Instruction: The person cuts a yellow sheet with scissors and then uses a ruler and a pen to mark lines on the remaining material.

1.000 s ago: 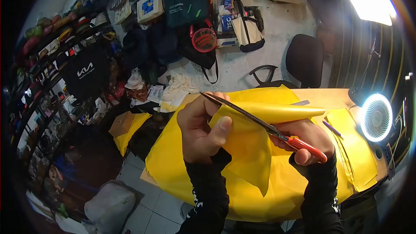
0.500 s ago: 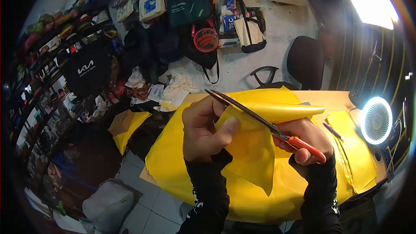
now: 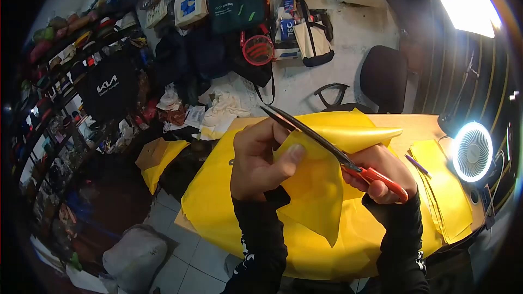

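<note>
Scissors (image 3: 333, 150) slant diagonally, pointing upper left.

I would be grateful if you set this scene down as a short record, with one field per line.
Left hand: grip closed on a raised part of the yellow sheet
Right hand: holds the red-handled scissors
Scissors: blades lie across the raised sheet, tips beyond the left hand's fingers
Cut: cannot tell whether one has been made
Surface: wooden table, largely covered in yellow material
Right side of table: purple pen, stacked yellow pieces, small fan
Beyond table: dark chair
</note>
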`<state>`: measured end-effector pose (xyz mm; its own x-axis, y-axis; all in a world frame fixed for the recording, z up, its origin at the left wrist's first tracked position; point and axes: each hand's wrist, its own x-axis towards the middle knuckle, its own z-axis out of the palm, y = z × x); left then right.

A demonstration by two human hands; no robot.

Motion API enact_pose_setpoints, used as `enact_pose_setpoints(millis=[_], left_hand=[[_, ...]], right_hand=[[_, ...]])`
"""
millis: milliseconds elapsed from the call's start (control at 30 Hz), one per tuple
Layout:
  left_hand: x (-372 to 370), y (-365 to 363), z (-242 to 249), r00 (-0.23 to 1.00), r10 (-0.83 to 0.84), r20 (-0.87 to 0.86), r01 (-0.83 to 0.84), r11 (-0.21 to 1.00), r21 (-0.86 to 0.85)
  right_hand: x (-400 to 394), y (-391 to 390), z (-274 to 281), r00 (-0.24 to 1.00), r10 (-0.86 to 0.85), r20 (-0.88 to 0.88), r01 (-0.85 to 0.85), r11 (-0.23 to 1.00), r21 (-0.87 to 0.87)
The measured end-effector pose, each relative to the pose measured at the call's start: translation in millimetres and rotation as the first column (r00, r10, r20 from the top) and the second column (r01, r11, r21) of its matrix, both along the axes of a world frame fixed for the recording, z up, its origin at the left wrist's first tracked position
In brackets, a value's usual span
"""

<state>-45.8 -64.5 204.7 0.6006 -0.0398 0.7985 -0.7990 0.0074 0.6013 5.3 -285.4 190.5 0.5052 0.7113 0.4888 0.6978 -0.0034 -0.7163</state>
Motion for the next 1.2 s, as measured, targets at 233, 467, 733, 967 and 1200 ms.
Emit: enact_pose_setpoints(millis=[233,467,733,967,1200], left_hand=[[31,8,-3,0.997,-0.043,-0.059,0.046,0.998,0.049],[83,15,-24,0.971,-0.088,-0.223,0.101,0.994,0.045],[120,26,-43,0.933,-0.18,-0.311,0.162,0.983,-0.081],[103,4,-23,0.963,0.199,-0.18,-0.209,0.977,-0.041],[102,-14,-24,0.726,0.685,0.052,-0.683,0.728,-0.059]], right_hand=[[19,5,-6,1.0,-0.009,0.027,0.007,0.999,0.047],[48,7,-20,1.0,-0.008,-0.011,0.008,1.0,-0.007],[85,12,-50,0.903,-0.208,-0.376,0.17,0.977,-0.132],[86,14,-50,0.941,-0.057,-0.334,0.166,0.937,0.307],[69,15,-32,0.989,0.046,-0.138,0.044,0.807,0.59]])
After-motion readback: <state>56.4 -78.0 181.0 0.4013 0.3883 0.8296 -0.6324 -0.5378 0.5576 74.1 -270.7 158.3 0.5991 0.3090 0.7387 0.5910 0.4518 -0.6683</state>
